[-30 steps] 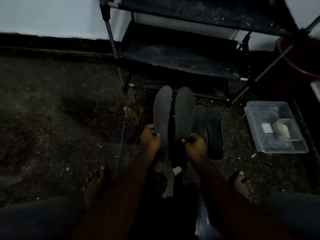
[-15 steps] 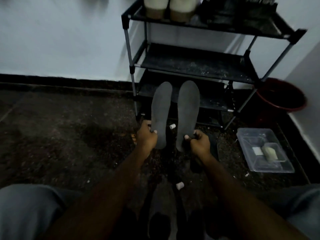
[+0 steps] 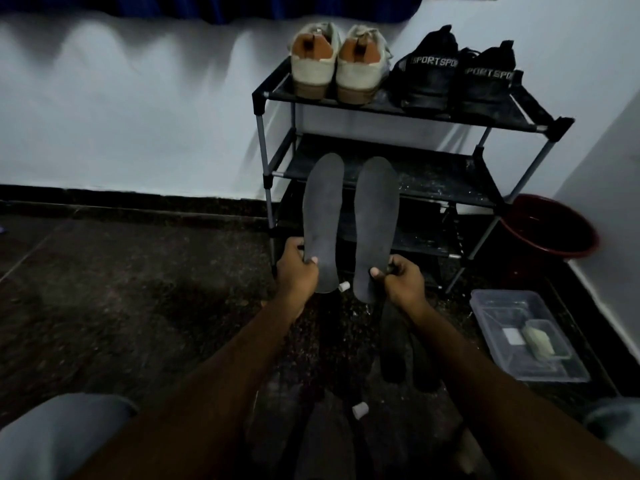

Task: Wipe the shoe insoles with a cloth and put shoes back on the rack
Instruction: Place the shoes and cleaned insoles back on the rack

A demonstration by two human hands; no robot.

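Note:
Two dark grey insoles stand upright in front of the shoe rack. My left hand grips the heel end of the left insole. The right insole is pinched at its heel by my right hand. A beige pair of shoes and a black pair of sport shoes sit on the rack's top shelf. Two more dark insoles lie on the floor below my right hand. No cloth can be made out in the dim light.
A clear plastic tub holding a smaller container sits on the floor at right. A dark red basin stands in the corner beside the rack. Small white caps lie on the dark floor. My knees frame the bottom corners.
Both hands have lifted the two insoles up from the floor and hold them higher, before the rack. The view has tilted up, bringing the top shelf and its shoes into sight.

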